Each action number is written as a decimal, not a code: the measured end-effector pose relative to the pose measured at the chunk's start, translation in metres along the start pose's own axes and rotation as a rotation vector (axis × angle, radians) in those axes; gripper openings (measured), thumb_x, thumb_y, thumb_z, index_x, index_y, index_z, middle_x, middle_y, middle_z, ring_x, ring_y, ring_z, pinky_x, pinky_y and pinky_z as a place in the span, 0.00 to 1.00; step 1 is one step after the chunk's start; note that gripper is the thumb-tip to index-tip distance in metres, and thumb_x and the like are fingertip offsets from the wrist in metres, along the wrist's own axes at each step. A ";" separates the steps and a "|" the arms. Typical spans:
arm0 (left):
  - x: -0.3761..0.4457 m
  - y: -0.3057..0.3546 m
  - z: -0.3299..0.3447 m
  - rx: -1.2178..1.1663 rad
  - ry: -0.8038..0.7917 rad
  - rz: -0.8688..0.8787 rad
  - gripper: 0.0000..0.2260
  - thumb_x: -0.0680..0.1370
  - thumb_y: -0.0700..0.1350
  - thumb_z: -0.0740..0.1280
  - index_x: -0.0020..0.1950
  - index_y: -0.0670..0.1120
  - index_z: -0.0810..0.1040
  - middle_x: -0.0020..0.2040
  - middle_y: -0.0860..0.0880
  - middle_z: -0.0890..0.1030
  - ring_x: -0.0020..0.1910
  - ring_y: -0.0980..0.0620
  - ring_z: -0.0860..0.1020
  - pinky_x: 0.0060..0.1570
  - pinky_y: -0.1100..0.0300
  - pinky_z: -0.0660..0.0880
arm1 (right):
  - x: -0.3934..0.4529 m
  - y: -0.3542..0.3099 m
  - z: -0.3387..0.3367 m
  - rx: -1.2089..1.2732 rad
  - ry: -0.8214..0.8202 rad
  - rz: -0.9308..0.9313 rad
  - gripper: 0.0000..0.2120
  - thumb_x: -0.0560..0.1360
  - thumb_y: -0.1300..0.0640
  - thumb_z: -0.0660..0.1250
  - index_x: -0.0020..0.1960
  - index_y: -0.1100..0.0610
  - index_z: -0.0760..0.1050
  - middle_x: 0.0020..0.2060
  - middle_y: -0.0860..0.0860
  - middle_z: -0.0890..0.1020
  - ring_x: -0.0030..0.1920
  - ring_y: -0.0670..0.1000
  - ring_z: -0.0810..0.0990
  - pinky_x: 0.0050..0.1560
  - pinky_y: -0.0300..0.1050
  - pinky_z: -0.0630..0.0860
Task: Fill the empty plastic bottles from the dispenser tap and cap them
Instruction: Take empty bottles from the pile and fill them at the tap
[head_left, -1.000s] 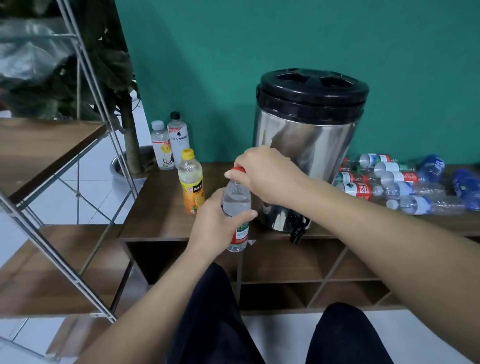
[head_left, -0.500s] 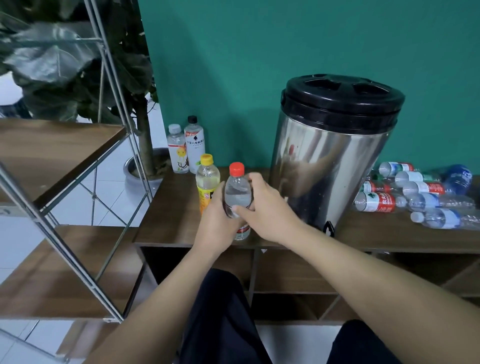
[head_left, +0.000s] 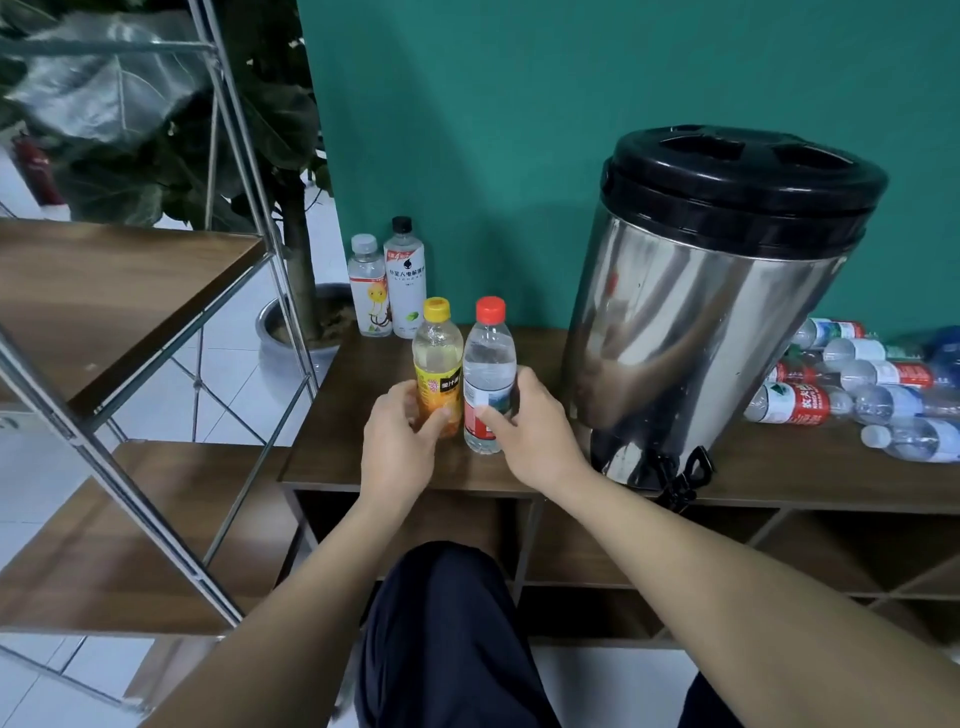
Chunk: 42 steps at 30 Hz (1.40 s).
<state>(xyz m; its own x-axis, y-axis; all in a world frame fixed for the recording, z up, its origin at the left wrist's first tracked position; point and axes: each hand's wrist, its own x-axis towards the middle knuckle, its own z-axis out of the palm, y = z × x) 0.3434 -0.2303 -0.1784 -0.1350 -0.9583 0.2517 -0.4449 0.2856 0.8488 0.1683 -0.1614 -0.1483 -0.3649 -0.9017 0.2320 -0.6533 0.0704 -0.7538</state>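
Observation:
A filled clear bottle with a red cap (head_left: 488, 364) stands upright on the wooden table (head_left: 337, 457), touching a yellow-capped bottle (head_left: 437, 358) on its left. My right hand (head_left: 535, 436) grips the red-capped bottle low on its label, thumb in front and fingers behind. My left hand (head_left: 397, 441) wraps the base of the yellow-capped bottle, thumb across its orange label. The steel dispenser (head_left: 701, 332) with a black lid stands to the right, its black tap (head_left: 680, 480) hanging over the table's front edge.
Several empty bottles (head_left: 857, 395) lie in a pile right of the dispenser. Two capped bottles (head_left: 389, 286) stand at the back left by the green wall. A metal-framed wooden shelf (head_left: 104, 291) and a potted plant (head_left: 301, 312) are on the left.
Both hands carried the capped red-top bottle left from the tap and set it down beside the yellow-capped bottle. My left hand shifted from the red-capped bottle onto the yellow-capped one.

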 end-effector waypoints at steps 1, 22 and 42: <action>0.005 0.000 0.004 0.020 0.014 -0.003 0.20 0.83 0.53 0.77 0.72 0.50 0.80 0.59 0.53 0.82 0.57 0.54 0.81 0.55 0.58 0.75 | 0.003 0.001 0.005 0.005 0.024 -0.004 0.23 0.82 0.49 0.75 0.73 0.48 0.71 0.67 0.46 0.81 0.62 0.48 0.83 0.65 0.53 0.83; 0.160 -0.035 0.077 -0.054 0.094 -0.041 0.12 0.83 0.56 0.75 0.60 0.53 0.77 0.53 0.53 0.83 0.51 0.49 0.85 0.52 0.40 0.85 | 0.165 0.026 0.071 0.083 0.291 0.166 0.22 0.79 0.49 0.79 0.68 0.57 0.77 0.63 0.55 0.82 0.63 0.55 0.82 0.56 0.40 0.71; 0.199 -0.030 0.095 -0.042 0.028 0.193 0.08 0.87 0.43 0.70 0.65 0.45 0.87 0.59 0.50 0.85 0.59 0.54 0.81 0.60 0.60 0.76 | 0.214 0.035 0.105 0.059 0.409 0.225 0.14 0.81 0.56 0.75 0.66 0.55 0.81 0.58 0.54 0.85 0.58 0.56 0.85 0.60 0.53 0.82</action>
<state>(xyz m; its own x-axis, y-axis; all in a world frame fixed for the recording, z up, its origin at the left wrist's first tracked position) 0.2458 -0.4289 -0.1982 -0.1890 -0.8856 0.4242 -0.3756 0.4644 0.8021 0.1364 -0.3966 -0.1896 -0.7321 -0.6241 0.2731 -0.4938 0.2100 -0.8439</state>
